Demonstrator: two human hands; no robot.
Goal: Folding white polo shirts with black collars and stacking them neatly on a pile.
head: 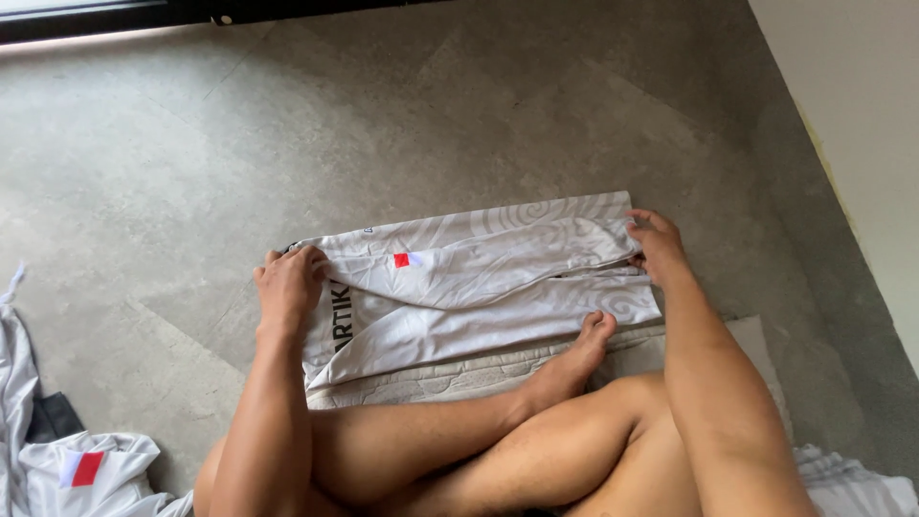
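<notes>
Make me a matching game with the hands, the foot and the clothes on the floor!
Things:
1. left hand
2. right hand
3. bare foot
4. crumpled white garment

Places:
A. lower left corner of the floor
B. on the right end of the folded white jersey
C. toes touching the jersey's near edge
D. on the jersey's left end, by the black lettering

Pairs: 1-D, 2-B, 3-C, 4-A

White garment pile [67, 469] cut off at the left edge (bottom corner), folded shirt's [479, 282] underside hidden
</notes>
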